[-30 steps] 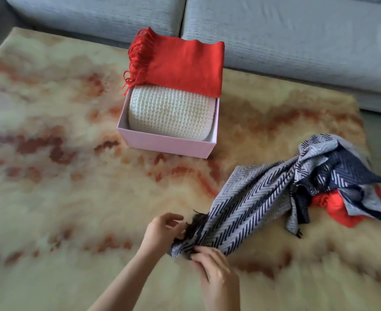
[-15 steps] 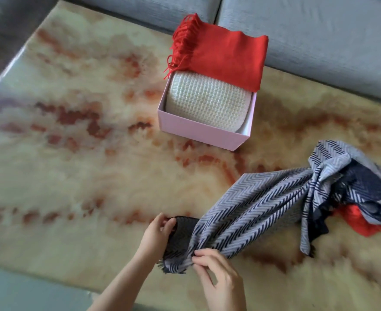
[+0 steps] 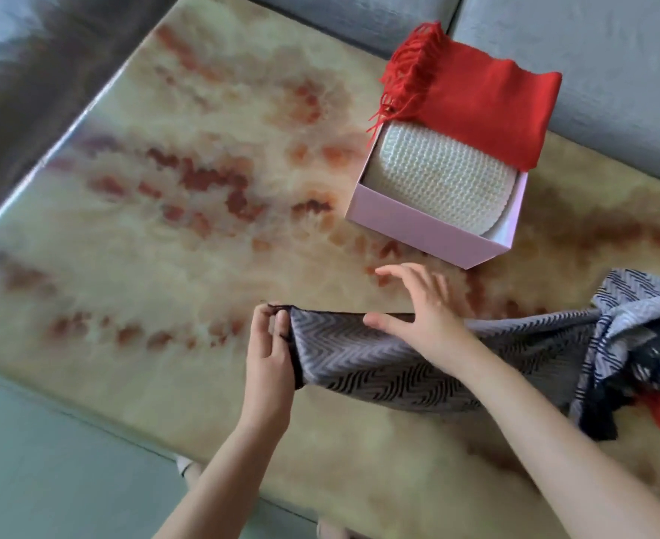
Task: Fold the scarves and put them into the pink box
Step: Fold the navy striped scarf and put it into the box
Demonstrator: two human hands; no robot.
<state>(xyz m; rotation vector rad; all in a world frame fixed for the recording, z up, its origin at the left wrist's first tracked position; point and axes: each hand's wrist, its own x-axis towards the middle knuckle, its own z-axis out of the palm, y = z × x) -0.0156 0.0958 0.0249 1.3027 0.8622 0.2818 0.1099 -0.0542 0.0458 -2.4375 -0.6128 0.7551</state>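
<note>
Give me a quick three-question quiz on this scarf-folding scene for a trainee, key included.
1. True or false: the pink box already holds a white knitted scarf.
2. What does the left hand do to the grey herringbone scarf? A) pinches its corner B) lies flat on it C) stays clear of it
3. Fill in: the fringed scarf draped over the box's far rim is ____ in colour.
Key: 1 true; 2 A; 3 red.
</note>
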